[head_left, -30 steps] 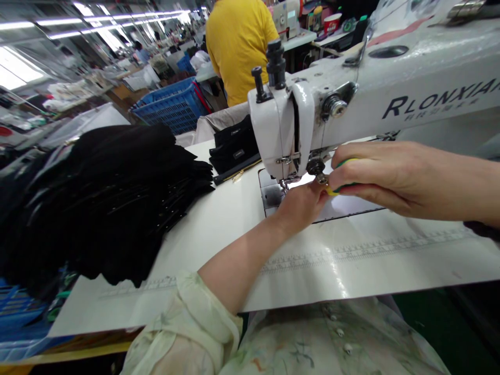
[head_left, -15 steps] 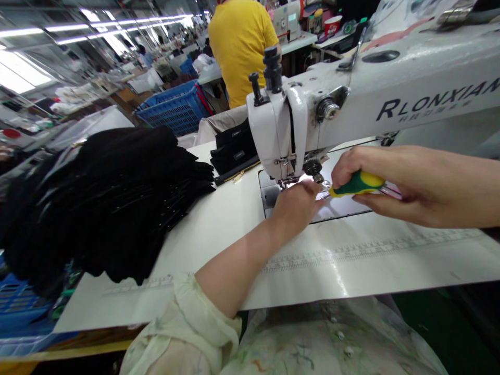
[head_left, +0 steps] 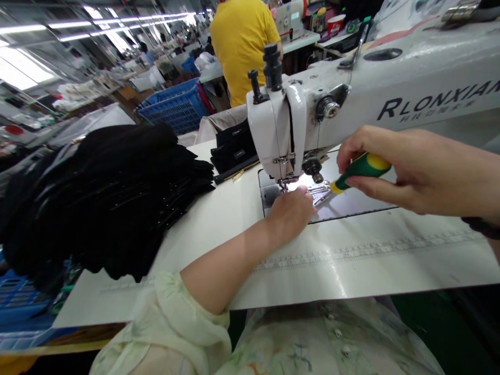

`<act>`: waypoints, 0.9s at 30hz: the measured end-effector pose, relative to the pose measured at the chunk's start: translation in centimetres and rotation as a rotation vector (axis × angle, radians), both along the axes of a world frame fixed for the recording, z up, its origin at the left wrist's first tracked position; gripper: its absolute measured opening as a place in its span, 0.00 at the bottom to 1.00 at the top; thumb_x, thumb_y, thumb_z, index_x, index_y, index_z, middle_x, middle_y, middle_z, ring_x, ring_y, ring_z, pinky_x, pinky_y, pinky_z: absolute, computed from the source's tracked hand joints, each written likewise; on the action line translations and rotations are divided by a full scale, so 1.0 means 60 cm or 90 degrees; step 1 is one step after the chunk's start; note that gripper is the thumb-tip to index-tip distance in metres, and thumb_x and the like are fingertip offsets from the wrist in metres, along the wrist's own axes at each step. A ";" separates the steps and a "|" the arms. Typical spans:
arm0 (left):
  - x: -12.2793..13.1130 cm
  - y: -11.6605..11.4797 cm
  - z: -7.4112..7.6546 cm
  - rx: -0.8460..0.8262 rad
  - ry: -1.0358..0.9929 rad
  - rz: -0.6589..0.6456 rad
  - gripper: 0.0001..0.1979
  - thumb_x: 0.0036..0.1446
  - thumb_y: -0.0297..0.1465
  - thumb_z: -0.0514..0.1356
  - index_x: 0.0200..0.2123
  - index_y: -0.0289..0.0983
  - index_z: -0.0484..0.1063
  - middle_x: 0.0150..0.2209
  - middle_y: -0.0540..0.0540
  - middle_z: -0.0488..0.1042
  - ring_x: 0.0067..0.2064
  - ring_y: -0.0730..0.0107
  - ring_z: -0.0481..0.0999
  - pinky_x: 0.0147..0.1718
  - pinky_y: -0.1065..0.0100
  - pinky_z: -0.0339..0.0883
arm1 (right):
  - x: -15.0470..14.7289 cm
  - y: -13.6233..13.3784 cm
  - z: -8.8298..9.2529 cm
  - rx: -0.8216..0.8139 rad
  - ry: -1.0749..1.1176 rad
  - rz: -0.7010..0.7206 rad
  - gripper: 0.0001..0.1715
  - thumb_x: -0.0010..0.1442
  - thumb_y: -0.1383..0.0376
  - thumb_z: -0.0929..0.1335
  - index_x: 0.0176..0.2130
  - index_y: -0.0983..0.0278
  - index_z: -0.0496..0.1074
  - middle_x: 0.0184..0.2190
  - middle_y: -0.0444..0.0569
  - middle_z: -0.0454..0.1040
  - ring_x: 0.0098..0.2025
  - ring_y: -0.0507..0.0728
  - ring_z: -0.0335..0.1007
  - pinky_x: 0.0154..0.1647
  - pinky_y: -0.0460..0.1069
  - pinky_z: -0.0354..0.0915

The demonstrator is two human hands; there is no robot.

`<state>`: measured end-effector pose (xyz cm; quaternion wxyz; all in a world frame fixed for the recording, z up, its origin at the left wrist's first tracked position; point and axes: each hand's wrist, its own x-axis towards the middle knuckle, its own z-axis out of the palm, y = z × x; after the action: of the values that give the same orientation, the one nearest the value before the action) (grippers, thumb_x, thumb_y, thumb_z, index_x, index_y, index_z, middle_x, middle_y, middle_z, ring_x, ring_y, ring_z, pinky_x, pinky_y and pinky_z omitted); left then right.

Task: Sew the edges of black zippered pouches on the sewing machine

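My right hand is wrapped round the green and yellow handle of a screwdriver. Its shaft slants down to the left, toward a small metal guide fitting on the machine's bed plate. Close to the fitting and just right of the needle area, my left hand rests low on the plate with its fingers drawn together. Whatever those fingertips pinch is hidden. Above both hands stands the white head of a sewing machine.
A big pile of black fabric pieces covers the table's left side. Black zippered pieces lie behind the machine head. A blue crate and a person in a yellow shirt are beyond. A printed ruler runs along the front.
My right hand has risen slightly, and the screwdriver now tilts more steeply. My left hand has shifted a little down and left, uncovering more of the metal fitting.
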<state>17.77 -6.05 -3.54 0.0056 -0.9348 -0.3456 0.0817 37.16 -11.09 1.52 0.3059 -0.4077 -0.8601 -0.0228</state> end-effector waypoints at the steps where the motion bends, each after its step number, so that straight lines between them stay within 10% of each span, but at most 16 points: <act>1: 0.000 -0.001 0.001 0.002 0.005 -0.002 0.13 0.67 0.36 0.56 0.40 0.32 0.76 0.45 0.41 0.76 0.41 0.64 0.78 0.35 0.68 0.70 | 0.000 0.000 0.001 -0.005 0.002 -0.001 0.17 0.69 0.51 0.58 0.43 0.62 0.63 0.32 0.44 0.69 0.29 0.49 0.69 0.26 0.45 0.63; 27: -0.031 -0.008 -0.028 0.099 0.001 -0.037 0.12 0.66 0.22 0.49 0.42 0.31 0.73 0.45 0.38 0.74 0.45 0.63 0.76 0.35 0.69 0.70 | 0.004 -0.020 -0.021 0.099 -0.070 -0.038 0.11 0.70 0.59 0.58 0.48 0.60 0.63 0.41 0.50 0.73 0.36 0.54 0.73 0.32 0.49 0.67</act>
<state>15.89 -6.51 -5.24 0.0808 -0.9412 -0.3236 0.0548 37.39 -12.26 0.27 0.2883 -0.4061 -0.8588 -0.1205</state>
